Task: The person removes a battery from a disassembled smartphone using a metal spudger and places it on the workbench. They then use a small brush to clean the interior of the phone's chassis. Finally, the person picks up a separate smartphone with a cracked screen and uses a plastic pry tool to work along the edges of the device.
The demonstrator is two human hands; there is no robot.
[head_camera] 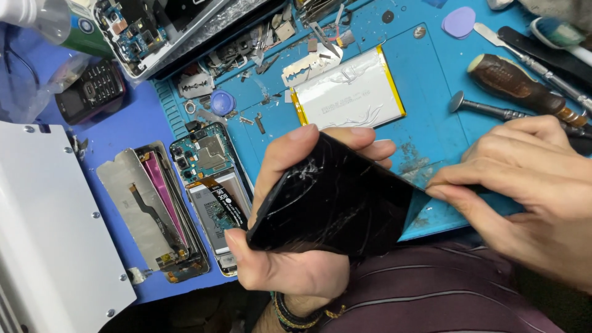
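My left hand (290,246) has a firm grip on the cracked black glass phone panel (330,203) above the blue bench mat (425,123), right hand (524,185) pinching its far corner; I'd peel slowly, low angle, avoiding shards.

A cracked black phone screen (330,197) is held above the near edge of the blue silicone work mat (431,123). A flat silver battery pouch (348,95) is laid mid-mat behind it. Two opened phones (185,203) are placed off the mat's left edge; a brown-handled screwdriver (518,83) is laid, seemingly, at its far right corner.
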